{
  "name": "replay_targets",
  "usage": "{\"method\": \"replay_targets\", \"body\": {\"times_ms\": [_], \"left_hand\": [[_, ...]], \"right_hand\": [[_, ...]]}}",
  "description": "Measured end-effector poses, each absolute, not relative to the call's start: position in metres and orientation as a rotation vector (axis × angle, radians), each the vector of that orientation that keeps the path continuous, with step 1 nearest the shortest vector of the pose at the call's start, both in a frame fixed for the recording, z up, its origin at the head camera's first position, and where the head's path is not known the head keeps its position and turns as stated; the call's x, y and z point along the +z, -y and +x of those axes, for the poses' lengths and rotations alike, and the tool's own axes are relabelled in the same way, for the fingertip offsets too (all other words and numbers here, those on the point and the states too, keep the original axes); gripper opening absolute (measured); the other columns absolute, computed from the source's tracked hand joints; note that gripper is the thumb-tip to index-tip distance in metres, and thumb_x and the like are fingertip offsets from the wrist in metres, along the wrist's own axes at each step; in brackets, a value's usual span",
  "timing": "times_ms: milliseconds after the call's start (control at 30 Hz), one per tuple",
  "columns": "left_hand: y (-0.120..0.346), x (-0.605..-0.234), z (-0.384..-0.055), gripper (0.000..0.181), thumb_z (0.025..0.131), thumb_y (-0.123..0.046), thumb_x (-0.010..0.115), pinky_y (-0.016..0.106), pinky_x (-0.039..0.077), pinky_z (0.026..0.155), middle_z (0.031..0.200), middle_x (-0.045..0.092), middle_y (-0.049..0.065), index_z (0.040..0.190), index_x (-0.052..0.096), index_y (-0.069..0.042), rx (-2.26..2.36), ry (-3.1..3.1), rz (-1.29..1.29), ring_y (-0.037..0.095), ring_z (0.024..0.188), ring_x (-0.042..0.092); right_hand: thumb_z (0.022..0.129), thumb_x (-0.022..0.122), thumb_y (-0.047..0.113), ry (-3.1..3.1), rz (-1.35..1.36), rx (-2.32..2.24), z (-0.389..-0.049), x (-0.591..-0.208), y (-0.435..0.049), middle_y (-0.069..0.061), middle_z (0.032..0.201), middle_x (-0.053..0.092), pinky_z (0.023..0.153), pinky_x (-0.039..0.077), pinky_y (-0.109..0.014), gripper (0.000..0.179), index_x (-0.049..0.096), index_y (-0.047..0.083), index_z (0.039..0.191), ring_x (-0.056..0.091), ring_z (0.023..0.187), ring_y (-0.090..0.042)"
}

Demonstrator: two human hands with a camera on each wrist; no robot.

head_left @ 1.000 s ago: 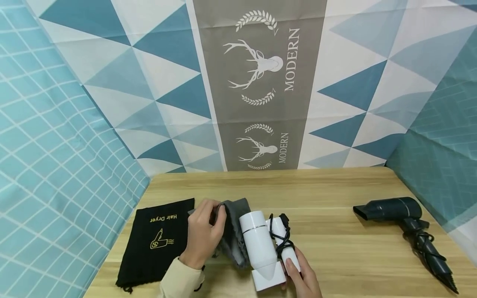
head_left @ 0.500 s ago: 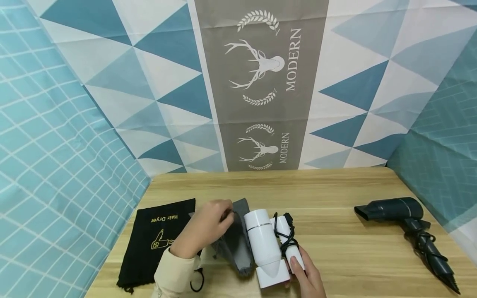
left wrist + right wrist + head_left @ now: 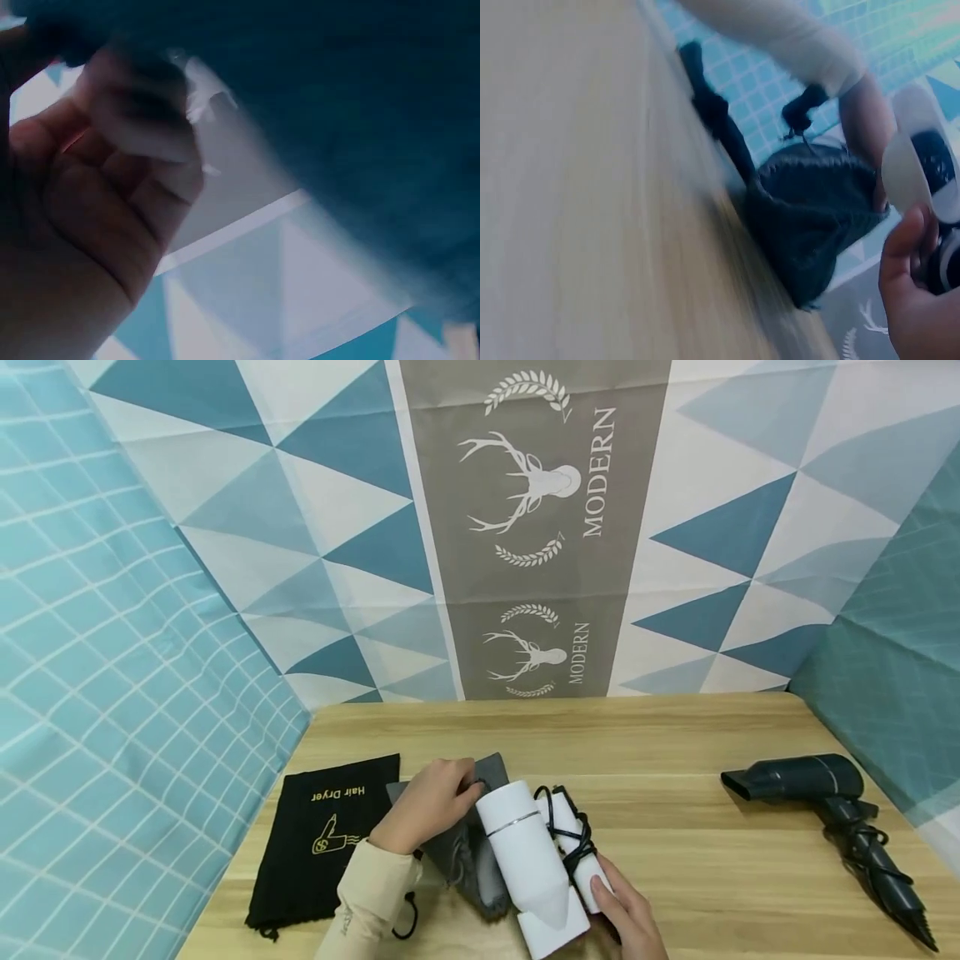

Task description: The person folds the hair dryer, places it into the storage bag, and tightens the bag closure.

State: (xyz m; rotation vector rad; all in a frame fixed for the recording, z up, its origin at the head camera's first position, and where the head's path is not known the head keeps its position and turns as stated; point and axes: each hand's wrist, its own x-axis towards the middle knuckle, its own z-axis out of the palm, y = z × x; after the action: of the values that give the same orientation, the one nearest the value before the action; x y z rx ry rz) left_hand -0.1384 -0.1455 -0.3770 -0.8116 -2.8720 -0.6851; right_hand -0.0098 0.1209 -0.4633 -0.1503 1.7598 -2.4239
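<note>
My left hand [image 3: 431, 806] pinches the edge of a soft grey drawstring pouch [image 3: 467, 872], whose dark fabric [image 3: 360, 97] fills the upper right of the left wrist view. The pouch's mouth gapes in the right wrist view. Beside it, my right hand [image 3: 633, 912] grips the folded handle of a white hair dryer [image 3: 527, 860]. A black cord [image 3: 577, 847] is wound round that handle. The dryer's rear end overlaps the pouch near my left fingers in the head view, its nozzle toward me.
A flat black pouch [image 3: 296, 877] printed "Hair Dryer" lies at the left of the wooden table [image 3: 675, 860]. At the right lies a black hair dryer [image 3: 798, 778] with its cord wound round the handle. Patterned cloth [image 3: 360, 552] hangs behind the table.
My left hand has shifted right along the pouch, its wrist turning over. The white hair dryer has tilted, and its rear end has come back left toward the left fingers.
</note>
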Motion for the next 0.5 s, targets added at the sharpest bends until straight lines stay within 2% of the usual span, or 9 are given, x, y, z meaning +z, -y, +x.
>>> {"method": "replay_targets", "body": {"times_ms": [33,100,167,267,367,433,500], "left_hand": [[0.146,-0.38,-0.142,0.033,0.098,-0.018,0.064,0.023,0.033,0.048,0.056,0.039,-0.007,0.07,0.047,-0.018,-0.708,2.862,-0.817,0.005,0.047,0.035],[0.146,-0.387,-0.147,0.035,0.099,-0.02,0.064,0.022,0.033,0.048,0.056,0.039,-0.007,0.069,0.046,-0.018,-0.767,2.843,-0.83,0.005,0.047,0.035],[0.145,-0.391,-0.151,0.036,0.1,-0.024,0.063,0.022,0.033,0.049,0.056,0.039,-0.008,0.068,0.046,-0.018,-0.81,2.837,-0.845,0.004,0.047,0.034],[0.143,-0.393,-0.152,0.039,0.102,-0.032,0.059,0.021,0.034,0.05,0.056,0.038,-0.008,0.068,0.046,-0.018,-0.87,2.846,-0.872,0.004,0.048,0.034],[0.142,-0.391,-0.15,0.04,0.103,-0.039,0.054,0.021,0.034,0.052,0.057,0.038,-0.008,0.069,0.046,-0.018,-0.936,2.859,-0.908,0.005,0.048,0.034],[0.142,-0.387,-0.148,0.041,0.103,-0.041,0.053,0.021,0.035,0.053,0.057,0.036,-0.008,0.069,0.046,-0.018,-0.989,2.86,-0.933,0.006,0.048,0.033],[0.143,-0.383,-0.146,0.042,0.103,-0.042,0.052,0.022,0.035,0.054,0.057,0.035,-0.007,0.07,0.045,-0.017,-1.032,2.849,-0.966,0.006,0.048,0.032]], "right_hand": [[0.108,0.041,0.019,-1.652,-0.171,-2.419,-0.01,-0.464,-0.123,-0.012,0.123,0.063,0.086,0.053,-0.028,0.04,0.049,0.009,0.146,0.062,0.106,-0.01],[0.108,0.04,0.02,-1.41,-0.202,-2.4,-0.011,-0.465,-0.126,-0.007,0.12,0.064,0.089,0.054,-0.032,0.036,0.053,0.021,0.142,0.064,0.106,-0.017],[0.109,0.037,0.02,-1.274,-0.283,-2.357,-0.012,-0.466,-0.128,-0.006,0.123,0.064,0.094,0.051,-0.033,0.037,0.055,0.025,0.14,0.062,0.11,-0.017],[0.109,0.032,0.016,-1.097,-0.433,-2.308,-0.013,-0.464,-0.127,-0.009,0.13,0.061,0.097,0.049,-0.034,0.041,0.053,0.023,0.143,0.061,0.114,-0.019],[0.109,0.027,0.013,-0.962,-0.533,-2.252,-0.012,-0.465,-0.124,-0.013,0.132,0.06,0.096,0.05,-0.034,0.044,0.047,0.015,0.148,0.062,0.113,-0.02],[0.108,0.027,0.013,-0.939,-0.553,-2.225,-0.012,-0.466,-0.123,-0.014,0.131,0.06,0.095,0.051,-0.034,0.045,0.043,0.008,0.15,0.063,0.111,-0.02],[0.109,0.026,0.013,-0.95,-0.547,-2.209,-0.013,-0.469,-0.122,-0.013,0.13,0.06,0.095,0.051,-0.033,0.044,0.045,0.009,0.149,0.063,0.111,-0.02]]}}
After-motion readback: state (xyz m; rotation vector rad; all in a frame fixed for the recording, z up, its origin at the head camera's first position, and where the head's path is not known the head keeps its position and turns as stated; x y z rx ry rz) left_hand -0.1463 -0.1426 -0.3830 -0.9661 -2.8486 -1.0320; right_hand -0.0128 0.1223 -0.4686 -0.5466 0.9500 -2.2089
